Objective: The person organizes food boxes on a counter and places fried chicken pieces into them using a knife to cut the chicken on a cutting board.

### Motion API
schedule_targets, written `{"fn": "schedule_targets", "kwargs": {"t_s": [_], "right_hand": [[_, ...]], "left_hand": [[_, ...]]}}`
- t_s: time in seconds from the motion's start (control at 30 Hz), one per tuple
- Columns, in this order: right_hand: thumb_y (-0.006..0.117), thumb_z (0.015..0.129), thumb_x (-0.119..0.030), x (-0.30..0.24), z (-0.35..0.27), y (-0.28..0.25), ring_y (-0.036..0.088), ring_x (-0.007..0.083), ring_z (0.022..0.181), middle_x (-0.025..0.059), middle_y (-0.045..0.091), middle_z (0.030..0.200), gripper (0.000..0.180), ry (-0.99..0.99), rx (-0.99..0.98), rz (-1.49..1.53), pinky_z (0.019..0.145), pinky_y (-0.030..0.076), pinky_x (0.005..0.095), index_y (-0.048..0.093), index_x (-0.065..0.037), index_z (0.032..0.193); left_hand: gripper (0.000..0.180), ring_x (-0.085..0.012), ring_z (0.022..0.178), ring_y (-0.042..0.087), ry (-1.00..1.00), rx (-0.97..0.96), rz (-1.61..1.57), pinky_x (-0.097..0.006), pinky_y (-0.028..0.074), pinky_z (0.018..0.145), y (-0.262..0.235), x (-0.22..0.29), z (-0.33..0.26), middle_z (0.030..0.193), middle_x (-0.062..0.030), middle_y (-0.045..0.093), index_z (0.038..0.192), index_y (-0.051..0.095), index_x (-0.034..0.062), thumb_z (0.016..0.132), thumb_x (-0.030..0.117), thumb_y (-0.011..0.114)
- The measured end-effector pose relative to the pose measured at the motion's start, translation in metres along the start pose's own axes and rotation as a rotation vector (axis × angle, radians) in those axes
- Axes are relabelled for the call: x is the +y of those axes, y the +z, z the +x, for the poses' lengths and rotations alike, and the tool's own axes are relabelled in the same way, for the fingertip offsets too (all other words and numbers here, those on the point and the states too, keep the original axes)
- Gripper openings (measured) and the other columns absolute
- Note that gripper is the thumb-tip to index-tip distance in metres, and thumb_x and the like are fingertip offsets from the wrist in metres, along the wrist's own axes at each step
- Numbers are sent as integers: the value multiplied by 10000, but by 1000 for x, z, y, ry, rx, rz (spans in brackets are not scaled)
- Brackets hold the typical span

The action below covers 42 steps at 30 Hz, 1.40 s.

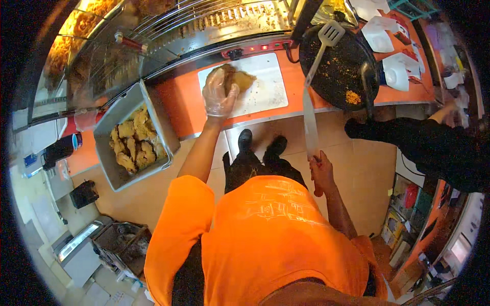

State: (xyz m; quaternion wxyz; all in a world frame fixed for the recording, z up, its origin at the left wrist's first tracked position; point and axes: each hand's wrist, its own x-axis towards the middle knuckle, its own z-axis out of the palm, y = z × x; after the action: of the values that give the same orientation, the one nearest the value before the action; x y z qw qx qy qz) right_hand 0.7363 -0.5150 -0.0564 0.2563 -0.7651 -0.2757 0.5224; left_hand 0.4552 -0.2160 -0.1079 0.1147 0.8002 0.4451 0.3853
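A large browned piece of fried chicken (244, 80) lies on a white cutting board (268, 97) on the orange counter. My left hand (219, 94), in a clear plastic glove, holds it down, with fingers over its left part and the thumb toward its right. In my right hand (321, 173), which looks bare, is the handle of a long knife (310, 125). Its blade points away from me, right of the board. The knife tip overlaps in view with the handle of a slotted turner (331, 33); whether they touch I cannot tell.
A grey bin (106, 158) of fried chicken pieces (135, 140) stands left of the board. On the right is a black pan (337, 71) with crumbs. White boxes (400, 69) sit beyond it. A heated display case (204, 25) runs behind. Another person's dark sleeve (408, 137) reaches in at right.
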Motion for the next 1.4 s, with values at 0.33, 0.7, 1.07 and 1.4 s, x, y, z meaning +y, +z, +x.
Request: {"fn": "schedule_targets", "kwargs": {"t_s": [0.33,0.7,1.07,1.4], "right_hand": [[571,953,-213,18,41,-19,543,151,539,77,576,708,260,-269,-64,-118,488,463,331,545,-25,1130],[481,972,-181,-47,49,31,629,388,633,199,625,728,258,-737,204,-503,562,499,442,516,-6,1158],[465,899,-68,-94,51,68,603,491,674,315,600,725,134,-530,11,-764,594,495,530,496,41,971],[475,907,-72,-107,51,78,614,486,716,306,612,740,163,-400,-10,-847,613,477,560,500,12,1044]], "left_hand": [[503,-359,1051,593,-207,-402,330,-483,407,976,33,25,4,1149,-197,618,1189,622,133,782,421,683],[397,-372,944,586,-14,190,-81,-490,463,848,33,97,-6,981,-181,598,1090,599,59,778,278,710],[307,-337,878,654,241,-749,-97,-436,521,767,63,112,3,912,-176,675,955,659,66,937,336,513],[302,-316,723,673,379,-526,-71,-460,540,657,61,103,-13,732,-132,654,1000,659,125,968,269,395]]}}
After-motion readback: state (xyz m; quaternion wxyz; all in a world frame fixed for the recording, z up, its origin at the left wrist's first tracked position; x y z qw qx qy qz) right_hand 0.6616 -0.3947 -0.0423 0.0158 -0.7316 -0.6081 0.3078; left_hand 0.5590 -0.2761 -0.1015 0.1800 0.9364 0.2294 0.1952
